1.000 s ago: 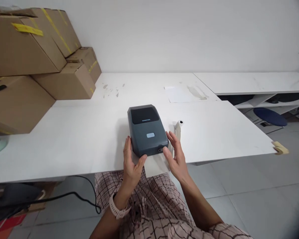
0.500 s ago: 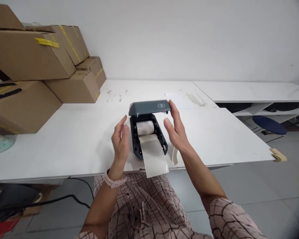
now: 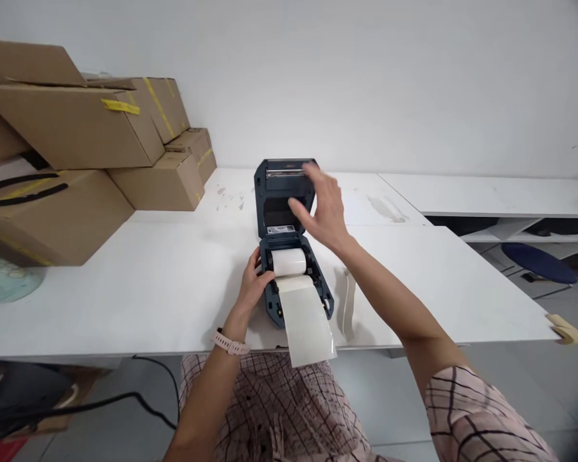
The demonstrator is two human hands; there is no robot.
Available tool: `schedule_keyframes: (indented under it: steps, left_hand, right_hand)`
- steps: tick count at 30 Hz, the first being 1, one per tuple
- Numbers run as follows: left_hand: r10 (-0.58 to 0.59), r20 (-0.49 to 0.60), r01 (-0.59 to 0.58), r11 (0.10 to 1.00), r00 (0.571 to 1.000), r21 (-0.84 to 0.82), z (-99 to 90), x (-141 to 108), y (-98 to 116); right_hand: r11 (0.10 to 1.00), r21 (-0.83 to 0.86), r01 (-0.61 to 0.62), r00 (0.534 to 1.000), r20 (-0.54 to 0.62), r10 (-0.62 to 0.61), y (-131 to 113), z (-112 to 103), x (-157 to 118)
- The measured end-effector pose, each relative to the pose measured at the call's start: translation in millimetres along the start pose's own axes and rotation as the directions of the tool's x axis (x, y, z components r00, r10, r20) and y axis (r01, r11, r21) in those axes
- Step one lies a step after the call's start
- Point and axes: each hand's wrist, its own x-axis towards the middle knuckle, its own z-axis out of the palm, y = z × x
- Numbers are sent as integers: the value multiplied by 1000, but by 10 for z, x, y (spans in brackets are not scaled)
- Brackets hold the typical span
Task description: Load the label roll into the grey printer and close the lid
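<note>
Printer [image 3: 324, 289] wide open on the desk [image 3: 424, 289], lid [image 3: 284, 187] standing up

And it's the left hand [image 3: 254, 287] holding the near ground, gripping the left side of the base, thumb over the rim beside the paper roll [image 3: 289, 262] and fingers along the outer wall. Up above it, out in front, comes the right hand [image 3: 325, 212], open, thumb and fingers apart, crossing the right side of the raised lid; whether it touches the lid, I cannot tell.

Just right of the left hand, the white roll sits across the base, and from it a broad paper strip [image 3: 309, 326] runs out toward the person, its free end hanging past the desk's near edge. Below the right hand, to the right of the printer, a loose curled strip [image 3: 349, 307] lies on the desk.

Over to the far left of both hands, brown cardboard boxes [image 3: 81, 125] are stacked, yellow tape showing on them, with a pale green object [image 3: 9, 279] at their foot, partly out of view. Beyond the right hand, a white sheet [image 3: 359, 208] lies flat on the desk, and well off to the right of both hands there's a blue stool [image 3: 539, 263].
</note>
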Motion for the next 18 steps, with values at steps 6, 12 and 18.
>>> schedule_keyframes:
  steps: [6,12,18]
  left_hand:
    - [13,-6,-13,999,1000,47,30,53,0]
    - [22,6,-22,996,1000,87,-3,85,-27]
    - [46,14,-46,999,999,12,-4,42,-16]
  right_hand:
    - [989,56,134,712,689,-135,-163,260,-486]
    - [996,71,54,561,823,-89,-142,419,-436]
    - [786,580,-215,749,615,-249,249,-384,-389]
